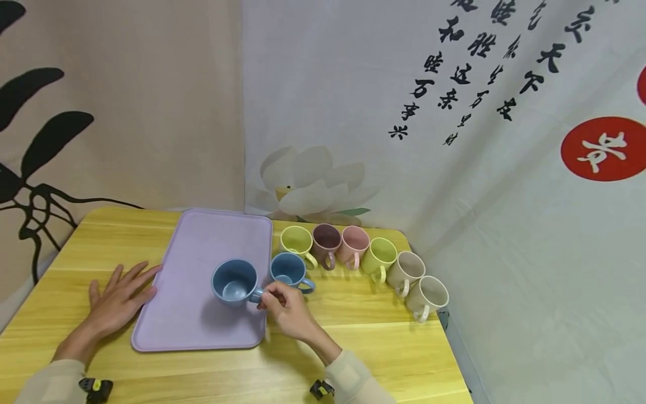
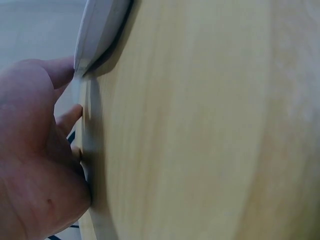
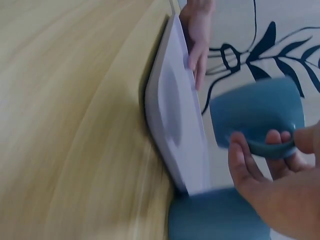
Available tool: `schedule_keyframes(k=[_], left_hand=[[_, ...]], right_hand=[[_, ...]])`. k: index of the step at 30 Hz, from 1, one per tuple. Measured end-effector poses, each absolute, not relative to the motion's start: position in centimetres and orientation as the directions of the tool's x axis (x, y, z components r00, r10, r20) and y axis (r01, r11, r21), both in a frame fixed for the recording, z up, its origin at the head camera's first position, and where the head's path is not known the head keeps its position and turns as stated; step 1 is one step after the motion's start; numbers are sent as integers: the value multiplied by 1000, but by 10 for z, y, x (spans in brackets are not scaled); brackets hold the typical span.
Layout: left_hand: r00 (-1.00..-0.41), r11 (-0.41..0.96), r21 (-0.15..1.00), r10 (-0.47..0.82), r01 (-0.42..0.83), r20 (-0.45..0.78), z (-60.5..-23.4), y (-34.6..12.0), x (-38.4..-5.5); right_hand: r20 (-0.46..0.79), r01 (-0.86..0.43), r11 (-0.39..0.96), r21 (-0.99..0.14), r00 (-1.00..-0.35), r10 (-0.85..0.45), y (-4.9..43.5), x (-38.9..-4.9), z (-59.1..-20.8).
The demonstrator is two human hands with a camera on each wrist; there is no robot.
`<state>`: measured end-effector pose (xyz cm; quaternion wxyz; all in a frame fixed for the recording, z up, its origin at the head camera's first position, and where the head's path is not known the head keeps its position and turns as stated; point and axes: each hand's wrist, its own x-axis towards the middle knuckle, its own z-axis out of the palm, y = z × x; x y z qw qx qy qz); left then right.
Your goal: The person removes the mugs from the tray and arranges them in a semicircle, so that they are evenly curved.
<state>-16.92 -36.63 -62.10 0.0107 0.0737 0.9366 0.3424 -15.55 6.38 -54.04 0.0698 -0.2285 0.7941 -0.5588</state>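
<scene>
My right hand pinches the handle of a blue mug, which hangs upright over the lilac tray. In the right wrist view, a gap shows between this mug and the tray's surface, and the fingertips lie about the handle. Just beyond that hand, a second blue mug stands on the table beside the tray's right edge. My left hand rests at the tray's left edge with its fingers spread, touching the rim. The left wrist view shows a corner of the tray by the thumb.
A curved row of mugs stands on the wooden table to the right: yellow-green, maroon, pink, another yellow-green and two beige ones, the last near the right edge. A printed curtain hangs behind.
</scene>
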Motion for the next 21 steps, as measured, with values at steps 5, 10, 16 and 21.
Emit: schedule_keyframes(k=[5,10,16,21], left_hand=[[-989,754,644,145,126,24,-621,-366,-169],[-990,752,647,141,126,29,-620,-365,-168],[-990,750,651,138,116,17,-618,-365,-168],[-990,748,653,140,118,19,-618,-364,-168]], right_hand=[[116,-272,274,-923,-872,-475,96,-152,-540],[99,-267,262,-927,-850,-517,125,-152,-538],[102,-266,243,-933,-842,-529,152,-153,-537],[119,-270,221,-937,-843,-525,169,-152,-539]])
